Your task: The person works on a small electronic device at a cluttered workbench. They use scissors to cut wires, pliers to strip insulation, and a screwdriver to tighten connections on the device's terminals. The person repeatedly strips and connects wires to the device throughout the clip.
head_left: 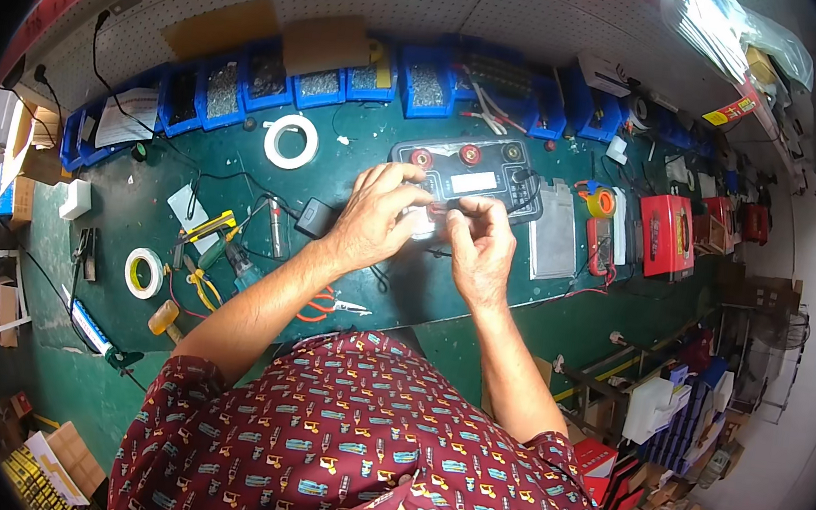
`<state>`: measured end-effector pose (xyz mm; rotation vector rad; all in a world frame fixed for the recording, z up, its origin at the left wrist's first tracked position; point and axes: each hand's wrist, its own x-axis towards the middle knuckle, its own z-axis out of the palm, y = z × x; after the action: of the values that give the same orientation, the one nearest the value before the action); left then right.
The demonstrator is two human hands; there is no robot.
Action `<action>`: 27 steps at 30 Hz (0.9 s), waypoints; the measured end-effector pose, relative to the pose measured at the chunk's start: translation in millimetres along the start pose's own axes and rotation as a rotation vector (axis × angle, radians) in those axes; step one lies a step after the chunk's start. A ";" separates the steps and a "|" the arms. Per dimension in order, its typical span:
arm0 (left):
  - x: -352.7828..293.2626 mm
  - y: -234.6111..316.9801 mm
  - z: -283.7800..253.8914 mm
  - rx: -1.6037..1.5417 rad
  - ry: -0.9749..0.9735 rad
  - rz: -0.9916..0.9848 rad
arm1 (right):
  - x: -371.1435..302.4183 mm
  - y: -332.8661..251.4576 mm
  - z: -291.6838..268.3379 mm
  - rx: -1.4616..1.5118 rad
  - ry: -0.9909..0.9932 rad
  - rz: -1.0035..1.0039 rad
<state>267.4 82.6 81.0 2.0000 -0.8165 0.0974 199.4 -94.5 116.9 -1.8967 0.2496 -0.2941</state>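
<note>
A dark flat panel (445, 153) with red-ringed round fittings and a white label lies on the green bench in front of me. My left hand (377, 219) is over its left side, fingers curled and thumb bent in towards a small pale piece (422, 222) at the panel's near edge. What the left fingertips grip is too small to make out. Close by on the right, my right hand (482, 255) is closed in a pinch of thumb and forefinger at the near edge. Whatever sits in that pinch is hidden. Dark cable (527, 186) lies at the panel's right side.
Blue bins (427, 91) of small parts line the back. Tape rolls (291, 142), orange-handled scissors (327, 304), yellow-handled pliers (205, 284) and a black adapter (316, 217) lie leftward. Rightward are a grey plate (555, 234), a red multimeter (600, 249) and a red box (667, 236).
</note>
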 end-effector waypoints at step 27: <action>-6.1 -4.2 1.3 -0.016 -0.006 0.082 | -0.9 -4.5 2.0 -0.283 -0.015 -0.138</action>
<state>264.8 86.2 74.9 1.9526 -0.9003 0.1317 199.3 -91.0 120.4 -2.2005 0.1570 -0.3521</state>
